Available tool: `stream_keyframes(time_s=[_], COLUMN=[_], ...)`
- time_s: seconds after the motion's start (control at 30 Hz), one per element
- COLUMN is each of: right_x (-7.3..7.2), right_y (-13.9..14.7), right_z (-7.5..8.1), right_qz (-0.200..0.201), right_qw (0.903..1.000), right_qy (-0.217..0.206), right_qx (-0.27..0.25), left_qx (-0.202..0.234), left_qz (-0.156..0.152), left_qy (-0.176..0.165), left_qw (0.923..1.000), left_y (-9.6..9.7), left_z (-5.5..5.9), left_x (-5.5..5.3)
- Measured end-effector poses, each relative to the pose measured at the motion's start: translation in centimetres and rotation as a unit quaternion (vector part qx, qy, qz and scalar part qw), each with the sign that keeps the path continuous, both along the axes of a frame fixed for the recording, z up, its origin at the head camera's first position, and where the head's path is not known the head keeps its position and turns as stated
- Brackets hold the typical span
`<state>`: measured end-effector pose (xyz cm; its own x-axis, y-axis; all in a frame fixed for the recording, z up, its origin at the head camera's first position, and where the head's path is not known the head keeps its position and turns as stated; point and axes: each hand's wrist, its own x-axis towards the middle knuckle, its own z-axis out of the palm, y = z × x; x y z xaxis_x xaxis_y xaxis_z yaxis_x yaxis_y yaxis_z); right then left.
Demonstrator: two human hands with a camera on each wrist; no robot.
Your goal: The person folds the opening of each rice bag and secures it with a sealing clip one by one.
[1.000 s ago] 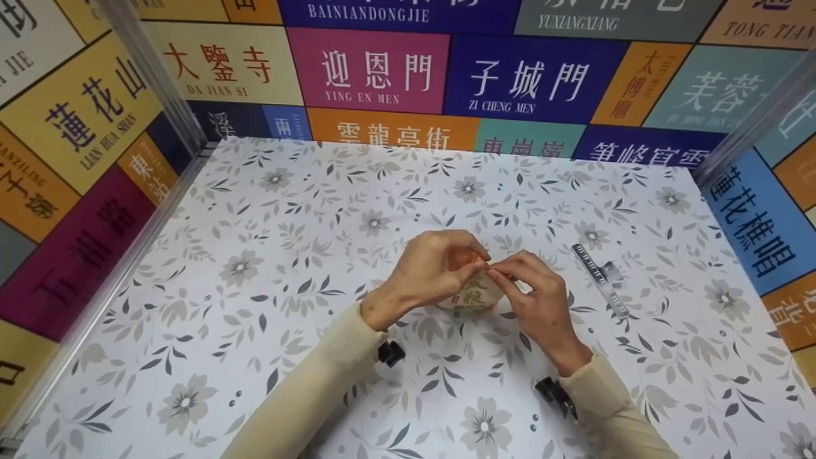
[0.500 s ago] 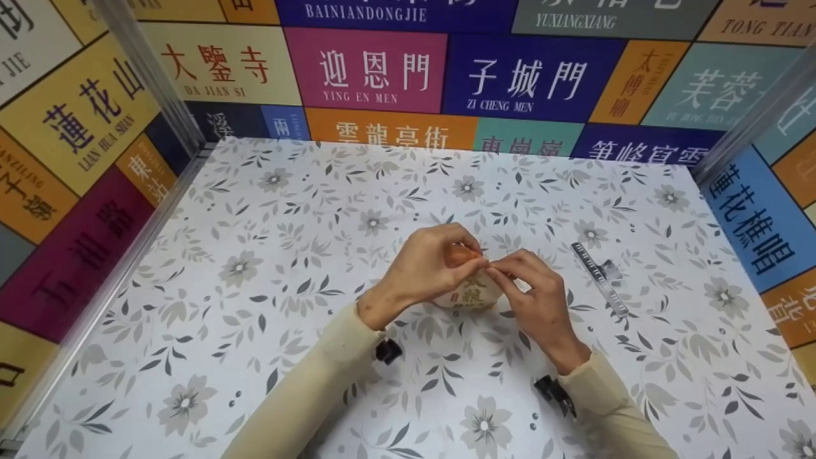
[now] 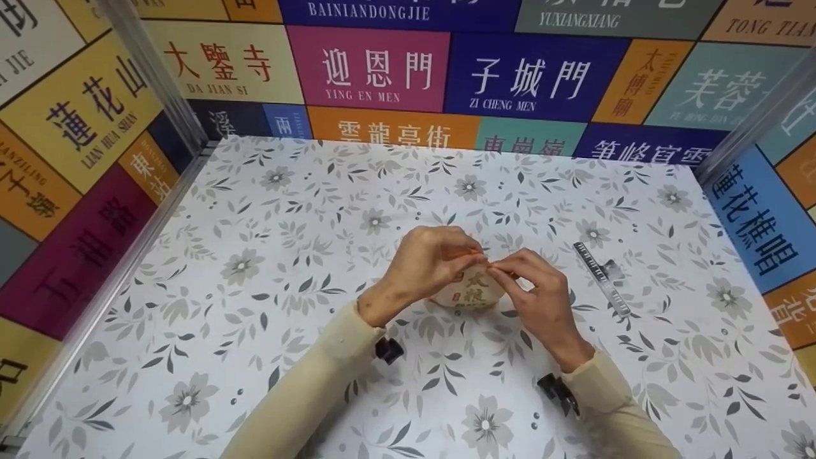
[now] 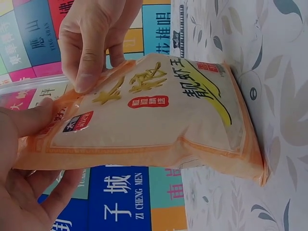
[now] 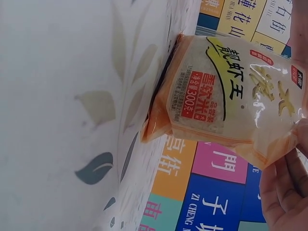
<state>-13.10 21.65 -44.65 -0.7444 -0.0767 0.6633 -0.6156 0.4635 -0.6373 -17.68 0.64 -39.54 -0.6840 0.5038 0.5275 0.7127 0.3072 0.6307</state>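
Observation:
A small orange-edged plastic bag of rice [image 3: 470,294] stands on its bottom on the table, below both hands. Its printed front [image 4: 144,120] shows gold and red lettering in the left wrist view. My left hand [image 3: 417,264] pinches the bag's top edge between thumb and fingers. On the other side of that edge, my right hand [image 3: 542,299] pinches it too, fingertips close to the left ones. The right wrist view shows the full bag [image 5: 231,96] with rice behind the clear film, its bottom resting on the tabletop. The bag's very top is partly hidden by fingers.
To the right of the right hand lies a narrow strip [image 3: 601,278] with ruler-like marks and a small dark piece beside it. The table [image 3: 255,331] has a floral cover. Panels with Chinese lettering [image 3: 376,70] stand behind and at both sides.
The left fingers have closed flatter along the bag's top, and the orange film that showed inside that hand is less visible. More of the bag's front lettering shows. The right hand stays nearly still.

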Motion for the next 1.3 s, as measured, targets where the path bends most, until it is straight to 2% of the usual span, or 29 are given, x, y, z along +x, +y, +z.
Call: stream_keyframes(time_s=[0.9, 1.13, 1.3], right_x=[-0.1, 0.1, 0.1], right_y=[1.2, 1.5, 1.5], right_z=[-0.8, -1.0, -0.9], right_qz=[0.007, 0.000, -0.002], right_qw=[0.9997, 0.9996, 0.9996], right_qy=[0.015, 0.018, 0.011], right_qx=[0.017, 0.021, 0.025], left_qx=[-0.020, -0.025, -0.014], left_qz=[0.020, 0.020, 0.025], left_qy=[0.017, 0.011, -0.001], left_qw=[0.9995, 0.9994, 0.9996], left_y=[-0.2, -0.1, 0.0], left_z=[0.2, 0.2, 0.0], left_x=[0.1, 0.1, 0.2])
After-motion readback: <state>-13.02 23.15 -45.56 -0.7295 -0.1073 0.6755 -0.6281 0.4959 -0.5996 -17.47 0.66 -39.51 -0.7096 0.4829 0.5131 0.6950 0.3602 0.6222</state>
